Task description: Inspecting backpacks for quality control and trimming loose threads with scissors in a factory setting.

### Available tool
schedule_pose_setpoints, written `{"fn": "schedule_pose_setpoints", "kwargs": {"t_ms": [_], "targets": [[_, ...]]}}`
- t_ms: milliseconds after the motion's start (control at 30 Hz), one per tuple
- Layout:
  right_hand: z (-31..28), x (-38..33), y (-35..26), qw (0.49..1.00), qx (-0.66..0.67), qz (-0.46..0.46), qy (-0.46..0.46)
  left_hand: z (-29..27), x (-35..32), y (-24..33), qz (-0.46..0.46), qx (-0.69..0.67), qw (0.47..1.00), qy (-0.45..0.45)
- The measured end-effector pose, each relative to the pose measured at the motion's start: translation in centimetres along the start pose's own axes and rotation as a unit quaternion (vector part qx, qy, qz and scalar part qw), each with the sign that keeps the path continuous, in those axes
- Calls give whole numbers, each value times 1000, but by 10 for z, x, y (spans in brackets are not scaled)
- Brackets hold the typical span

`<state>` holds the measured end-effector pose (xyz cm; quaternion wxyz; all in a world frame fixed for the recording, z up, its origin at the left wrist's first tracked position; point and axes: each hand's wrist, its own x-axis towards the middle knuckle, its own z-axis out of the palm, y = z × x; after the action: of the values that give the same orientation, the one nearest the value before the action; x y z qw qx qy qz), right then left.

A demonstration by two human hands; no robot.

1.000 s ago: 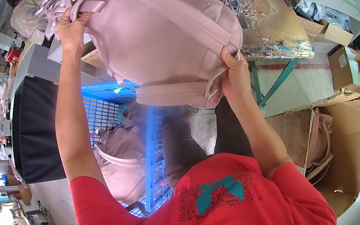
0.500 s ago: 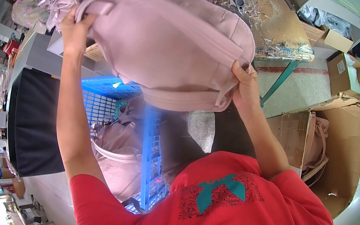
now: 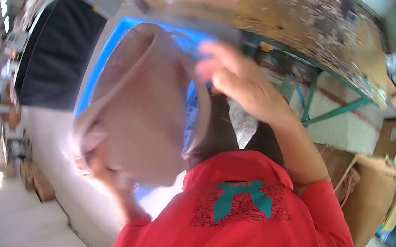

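A dusky pink bag (image 3: 141, 113) hangs over the blue plastic crate (image 3: 126, 26), covering most of its opening. My left hand (image 3: 103, 167) grips the bag's lower left edge, with its fingers partly hidden and blurred. To the right of the bag, my right hand (image 3: 247, 87) is raised with fingers stretched out and nothing in them. Motion smears those fingertips near the crate's far right corner. A curved strap or edge of the bag droops along its right side. What lies inside the crate is hidden by the bag.
A worktable (image 3: 302, 15) strewn with scraps stands ahead on green legs. To my right is an opened cardboard box (image 3: 371, 191) with pink material inside. A black boxy item (image 3: 61, 57) stands left of the crate, and a cable (image 3: 78, 232) runs across the floor.
The bag has come down from in front of me to over the crate at the left. My right hand has let go of it; my left hand has moved down with it.
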<state>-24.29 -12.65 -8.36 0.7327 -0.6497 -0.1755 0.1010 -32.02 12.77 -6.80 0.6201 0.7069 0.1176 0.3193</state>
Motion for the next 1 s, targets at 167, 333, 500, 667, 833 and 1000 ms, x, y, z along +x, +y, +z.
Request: {"fn": "schedule_pose_setpoints", "kwargs": {"t_ms": [167,333,500,667,833,1000], "targets": [[48,1,-3,968,111,115,-193,62,-89,-81,413,279,866,22],[3,-15,14,984,43,167,-39,89,-67,-15,236,146,818,-504],[-44,-45,11,980,179,80,36,107,75,-37,255,101,936,-219],[-56,-64,10,956,286,51,29,160,150,-114,-53,-47,855,-514],[-82,-104,8,962,208,-20,176,193,123,-58,-85,-97,864,-486],[-99,-126,8,918,195,-1,346,235,102,-8,52,-59,861,-502]]}}
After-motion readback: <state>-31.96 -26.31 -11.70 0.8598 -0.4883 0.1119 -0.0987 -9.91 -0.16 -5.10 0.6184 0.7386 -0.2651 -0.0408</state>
